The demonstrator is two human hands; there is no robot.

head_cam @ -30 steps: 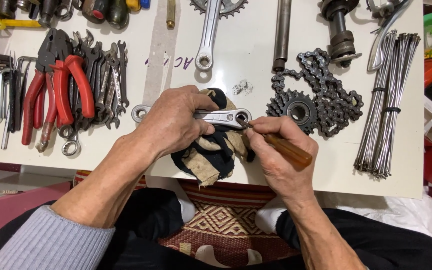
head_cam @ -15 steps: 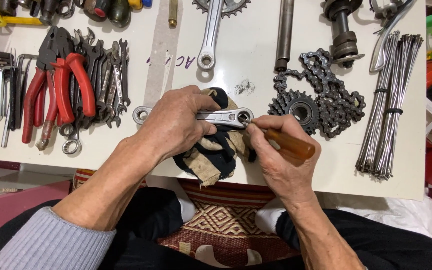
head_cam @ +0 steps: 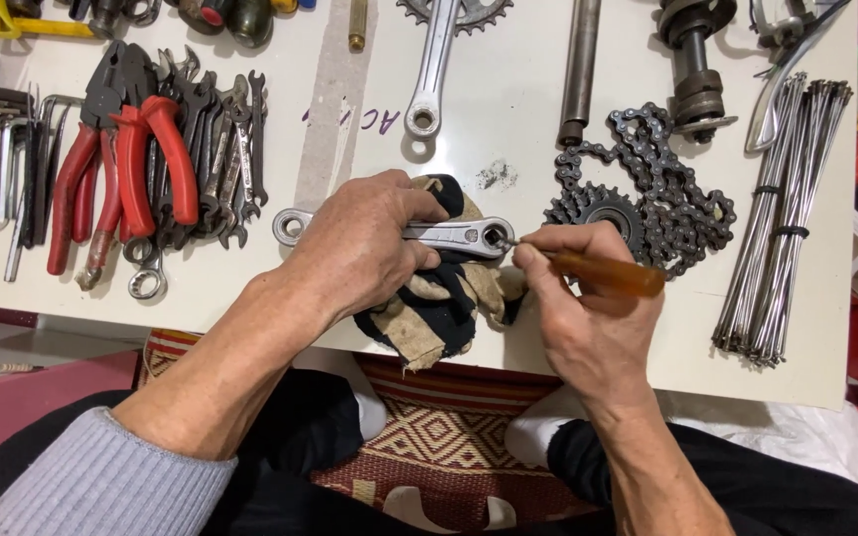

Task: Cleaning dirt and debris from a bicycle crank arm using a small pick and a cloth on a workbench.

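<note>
The left hand point(head_cam: 364, 243) clamped a silver crank arm point(head_cam: 449, 235) over a dirty rag point(head_cam: 439, 303) at the desk's point(head_cam: 508, 109) near edge. The right hand point(head_cam: 588, 308) gripped an amber-handled screwdriver point(head_cam: 608, 273), its tip apparently in the crank's end hole. Picking out that hole looked under way; next called for a steady, level tip.
</note>
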